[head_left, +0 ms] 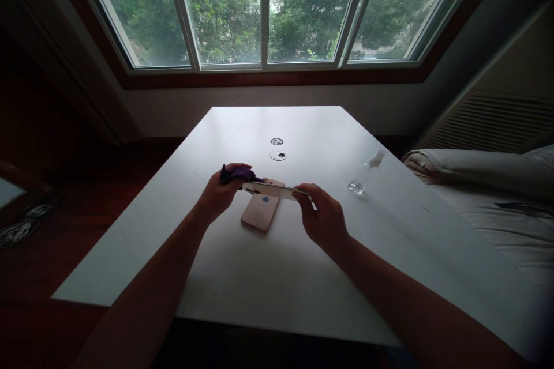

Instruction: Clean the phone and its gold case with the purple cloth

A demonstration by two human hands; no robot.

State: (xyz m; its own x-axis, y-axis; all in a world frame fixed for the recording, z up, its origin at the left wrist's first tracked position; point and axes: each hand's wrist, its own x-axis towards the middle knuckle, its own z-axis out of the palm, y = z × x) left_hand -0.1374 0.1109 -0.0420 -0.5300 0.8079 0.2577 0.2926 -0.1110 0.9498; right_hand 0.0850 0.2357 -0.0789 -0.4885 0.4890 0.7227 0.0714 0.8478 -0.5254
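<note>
My right hand (322, 216) grips the right end of a thin, pale phone (279, 189), seen nearly edge-on above the table. My left hand (216, 199) is closed around a bunched purple cloth (236, 174) at the phone's other end. The cloth lies against that end, near what look like camera lenses; my left fingertips are partly hidden by it. Below the held phone, a pink phone (258, 214) with a dark logo lies back up on the white table (277, 282). Its upper part is partly covered by the held phone.
A clear spray bottle (356, 187) with a whitish nozzle stands on the table to the right. Two round discs (277, 155) sit farther back. A bed (467, 207) borders the table's right side, and a window (262, 11) lies beyond. Cables (21, 228) rest on the floor at left.
</note>
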